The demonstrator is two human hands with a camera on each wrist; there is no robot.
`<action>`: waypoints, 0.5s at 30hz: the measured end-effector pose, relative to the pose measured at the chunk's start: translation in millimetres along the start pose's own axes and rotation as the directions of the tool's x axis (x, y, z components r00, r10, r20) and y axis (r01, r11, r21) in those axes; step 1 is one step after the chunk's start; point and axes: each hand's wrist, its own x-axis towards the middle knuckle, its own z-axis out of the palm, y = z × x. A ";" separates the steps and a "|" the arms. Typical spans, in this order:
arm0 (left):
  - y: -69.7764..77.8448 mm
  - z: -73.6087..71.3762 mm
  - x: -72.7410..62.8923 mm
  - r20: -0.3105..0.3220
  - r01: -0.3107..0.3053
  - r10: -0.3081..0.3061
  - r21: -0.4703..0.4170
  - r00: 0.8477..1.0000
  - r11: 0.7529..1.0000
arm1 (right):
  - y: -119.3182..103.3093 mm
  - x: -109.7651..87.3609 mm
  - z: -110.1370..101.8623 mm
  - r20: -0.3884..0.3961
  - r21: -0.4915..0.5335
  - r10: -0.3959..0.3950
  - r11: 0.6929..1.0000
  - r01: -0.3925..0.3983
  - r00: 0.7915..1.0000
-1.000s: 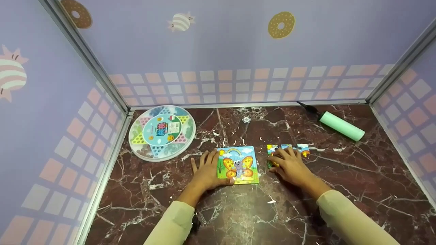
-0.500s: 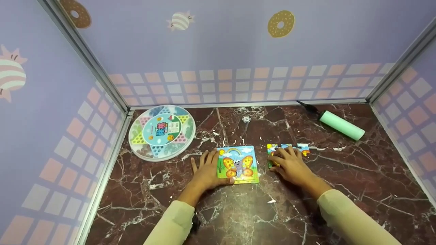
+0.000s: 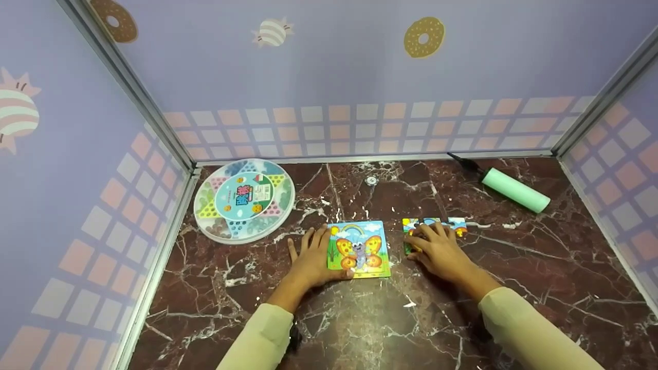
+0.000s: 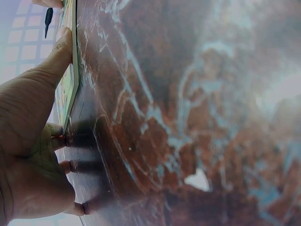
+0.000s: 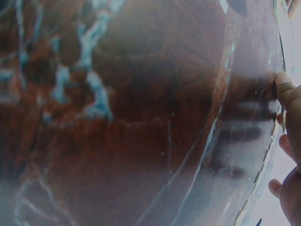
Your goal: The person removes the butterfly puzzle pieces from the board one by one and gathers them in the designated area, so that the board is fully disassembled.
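A square butterfly picture board [image 3: 367, 239] lies on the marble-patterned tabletop. My left hand [image 3: 311, 262] rests at its left side, fingers along that edge and thumb [image 4: 61, 52] across the front border. To the right, my right hand [image 3: 438, 253] bends over a group of jigsaw pieces [image 3: 457, 226] showing a sun and sky along the top. Between its thumb and fingers sits a yellow-orange puzzle piece [image 3: 417, 248], its thin edge raised in the right wrist view. Most of the group is hidden under that hand.
At the back left lies a round Chinese checkers set [image 3: 244, 200] in a clear case. A mint-green hand pump [image 3: 516, 190] with a black nozzle lies at the back right. A small round silvery item [image 3: 371, 181] is near the back wall. Patterned walls enclose three sides.
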 end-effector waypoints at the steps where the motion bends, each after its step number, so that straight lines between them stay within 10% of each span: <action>1: 0.1 0.2 0.0 -0.002 -0.001 0.001 -0.003 1.000 1.000 | 0.1 0.0 -0.2 -0.001 -0.001 -0.002 1.000 0.002 1.000; 15: -3.6 2.8 2.4 -0.010 -0.017 0.016 -0.036 1.000 0.999 | -7.3 5.5 0.3 -0.044 0.011 -0.035 0.999 0.035 0.998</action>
